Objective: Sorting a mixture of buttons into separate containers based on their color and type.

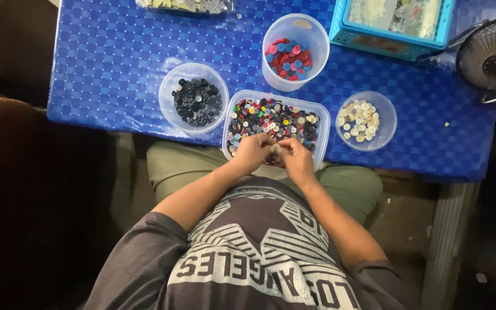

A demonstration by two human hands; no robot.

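Pale button (275,148) pinched between left hand (252,150) and right hand (295,159) (over mixed-button tub (322,123)).

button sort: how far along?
Done: dark buttons in the left round tub, red and blue ones in the tall cup, pale ones in the right bowl. In hand: left hand and right hand pinch pale buttons together. Left: the mixed tray looks nearly full.

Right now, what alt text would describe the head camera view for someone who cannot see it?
Seen from above, a seated person's left hand and right hand meet over a rectangular tub of mixed buttons on a blue table. Around it stand tubs of black buttons, red and blue buttons and cream buttons.
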